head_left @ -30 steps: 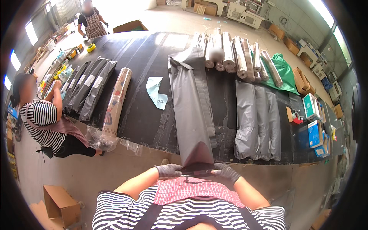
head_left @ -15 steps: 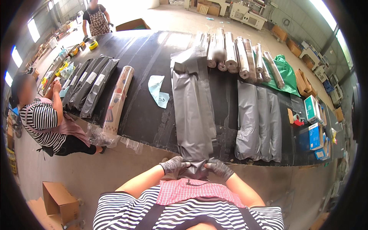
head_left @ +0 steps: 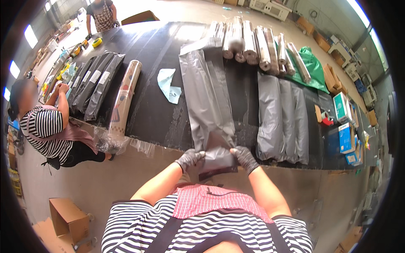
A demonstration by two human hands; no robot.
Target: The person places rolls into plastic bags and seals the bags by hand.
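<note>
A long grey plastic mailing bag point(head_left: 206, 97) lies lengthwise on the black table point(head_left: 147, 109), its near end hanging past the front edge. My left hand point(head_left: 190, 160) wears a dark grey glove and is closed on the left side of the bag's near end. On the opposite side my right hand point(head_left: 244, 159), gloved alike, pinches the bag's edge. Between them the grey film is spread and folded downward. What the bag contains is hidden. To the right of it lie several filled grey bags point(head_left: 282, 122), side by side.
Clear-wrapped rolls point(head_left: 249, 44) are piled at the back beside a green sheet point(head_left: 310, 74). A patterned roll point(head_left: 126, 97), light-blue paper point(head_left: 169, 86) and labelled dark bags point(head_left: 99, 82) lie leftward. Small boxes point(head_left: 346, 139) stand right. One co-worker point(head_left: 46, 126) stands left, another point(head_left: 101, 17) far left.
My hands have moved forward and slightly apart with the bag's near end. The film there, bunched before, is now spread and folded down between them. My view has shifted a little.
</note>
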